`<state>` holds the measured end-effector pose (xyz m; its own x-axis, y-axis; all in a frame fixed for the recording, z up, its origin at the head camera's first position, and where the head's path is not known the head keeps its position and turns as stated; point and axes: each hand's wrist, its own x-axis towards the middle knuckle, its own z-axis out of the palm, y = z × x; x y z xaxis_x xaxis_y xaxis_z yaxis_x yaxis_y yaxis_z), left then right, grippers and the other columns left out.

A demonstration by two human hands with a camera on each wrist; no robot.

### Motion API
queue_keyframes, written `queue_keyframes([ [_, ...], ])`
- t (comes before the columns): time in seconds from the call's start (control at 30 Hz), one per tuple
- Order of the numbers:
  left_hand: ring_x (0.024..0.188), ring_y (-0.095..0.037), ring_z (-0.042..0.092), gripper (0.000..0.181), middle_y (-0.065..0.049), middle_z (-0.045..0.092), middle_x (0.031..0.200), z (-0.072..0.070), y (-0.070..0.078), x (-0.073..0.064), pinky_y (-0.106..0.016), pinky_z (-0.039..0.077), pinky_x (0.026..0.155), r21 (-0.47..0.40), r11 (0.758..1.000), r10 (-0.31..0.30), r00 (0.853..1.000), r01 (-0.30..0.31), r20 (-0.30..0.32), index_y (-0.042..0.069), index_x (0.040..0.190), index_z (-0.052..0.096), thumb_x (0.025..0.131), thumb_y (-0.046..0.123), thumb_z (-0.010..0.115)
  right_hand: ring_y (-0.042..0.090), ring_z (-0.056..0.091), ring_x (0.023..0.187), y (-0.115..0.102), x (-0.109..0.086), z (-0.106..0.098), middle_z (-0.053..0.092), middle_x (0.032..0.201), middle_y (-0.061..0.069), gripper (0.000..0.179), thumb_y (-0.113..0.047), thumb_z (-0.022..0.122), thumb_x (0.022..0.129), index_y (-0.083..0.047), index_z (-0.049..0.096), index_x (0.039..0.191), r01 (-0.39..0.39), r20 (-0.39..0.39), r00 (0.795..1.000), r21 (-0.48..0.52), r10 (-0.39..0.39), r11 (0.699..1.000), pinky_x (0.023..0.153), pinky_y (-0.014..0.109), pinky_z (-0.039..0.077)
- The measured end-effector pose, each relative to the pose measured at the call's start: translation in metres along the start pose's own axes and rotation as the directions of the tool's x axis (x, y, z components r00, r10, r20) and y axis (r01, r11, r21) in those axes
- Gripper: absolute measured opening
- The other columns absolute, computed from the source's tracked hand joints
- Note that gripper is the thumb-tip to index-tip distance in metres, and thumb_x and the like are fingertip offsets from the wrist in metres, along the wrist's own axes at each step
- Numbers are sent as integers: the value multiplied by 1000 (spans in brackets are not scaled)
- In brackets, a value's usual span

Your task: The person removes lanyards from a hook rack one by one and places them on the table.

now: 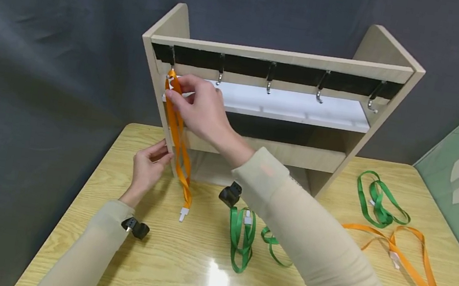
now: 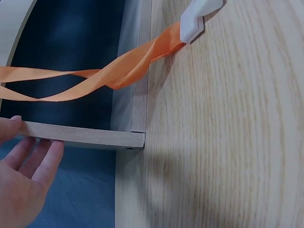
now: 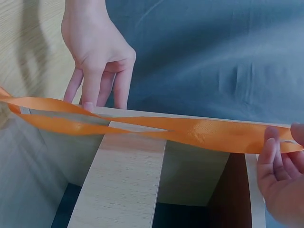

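Note:
An orange lanyard (image 1: 179, 138) hangs along the left side of a wooden hook rack (image 1: 287, 57), its top at the leftmost hook (image 1: 173, 58). My right hand (image 1: 203, 107) pinches the lanyard just below that hook. Whether the loop sits fully on the hook is hard to see behind the fingers. The white clip (image 2: 192, 23) dangles at the strap's lower end, close above the table. Lower down, my left hand (image 1: 147, 168) holds the rack's left side panel (image 2: 90, 135), thumb on one face and fingers on the other.
Several more hooks line the rack's black strip (image 1: 297, 75). On the table lie a green lanyard (image 1: 235, 238) in front, another green one (image 1: 270, 240) partly behind my right arm, and at right a green lanyard (image 1: 383, 216) and an orange lanyard (image 1: 420, 278).

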<state>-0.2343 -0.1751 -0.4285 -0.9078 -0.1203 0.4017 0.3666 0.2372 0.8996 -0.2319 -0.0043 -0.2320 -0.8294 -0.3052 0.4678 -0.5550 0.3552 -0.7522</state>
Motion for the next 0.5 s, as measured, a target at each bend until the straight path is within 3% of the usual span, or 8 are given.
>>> queue_keyframes([
  [0.17,90,-27,66,41,-20,68,103,0,-1,-1,-22,55,71,19,1000,16,1000,-16,-15,2,123,63,84,-5,70,11,64,68,-4,2,0,67,90,-2,21,-18,64,94,-4,65,110,-30,-8,999,59,31,998,60,20,54],
  [0.5,89,-30,66,41,-19,68,101,1,-1,1,-21,55,69,22,999,35,999,-34,-16,2,123,64,83,-7,70,7,61,61,-11,0,1,66,81,0,12,-14,62,94,-4,67,99,-8,-73,997,33,11,999,57,19,53],
])
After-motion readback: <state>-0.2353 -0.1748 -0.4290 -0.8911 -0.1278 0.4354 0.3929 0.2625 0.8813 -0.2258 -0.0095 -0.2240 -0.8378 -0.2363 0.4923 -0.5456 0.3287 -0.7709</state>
